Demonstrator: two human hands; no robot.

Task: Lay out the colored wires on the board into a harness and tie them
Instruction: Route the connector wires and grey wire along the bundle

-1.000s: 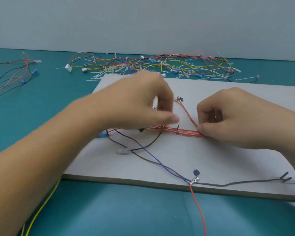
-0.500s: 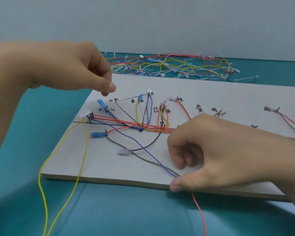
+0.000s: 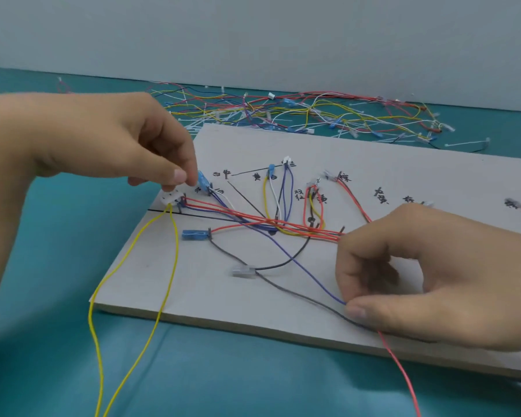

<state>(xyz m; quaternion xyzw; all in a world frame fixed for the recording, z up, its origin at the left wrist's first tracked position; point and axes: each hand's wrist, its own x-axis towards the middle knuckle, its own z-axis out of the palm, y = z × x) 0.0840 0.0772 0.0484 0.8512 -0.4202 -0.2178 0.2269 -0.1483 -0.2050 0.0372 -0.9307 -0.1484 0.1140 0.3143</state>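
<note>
A pale board [image 3: 403,164] with handwritten labels carries the laid-out wires. A bundle of red wires [image 3: 253,218] runs from a white connector [image 3: 169,199] at the board's left edge towards the right. My left hand [image 3: 109,139] hovers over that connector, its curled fingertips pinching its top. Two yellow wires [image 3: 170,266] hang from the connector off the front edge. My right hand [image 3: 433,281] pinches the point near the front edge where a purple wire [image 3: 307,272], a grey wire and a red wire [image 3: 400,365] meet.
Blue connectors [image 3: 194,234] and a clear connector [image 3: 243,270] lie on the board's left half. A tangle of loose wires and white cable ties [image 3: 298,115] lies behind the board. A teal mat [image 3: 57,266] covers the table; a grey wall stands behind.
My left hand left the red bundle, swung up and left, then came down onto the white connector. My right hand moved from the bundle to the wire junction at the front edge.
</note>
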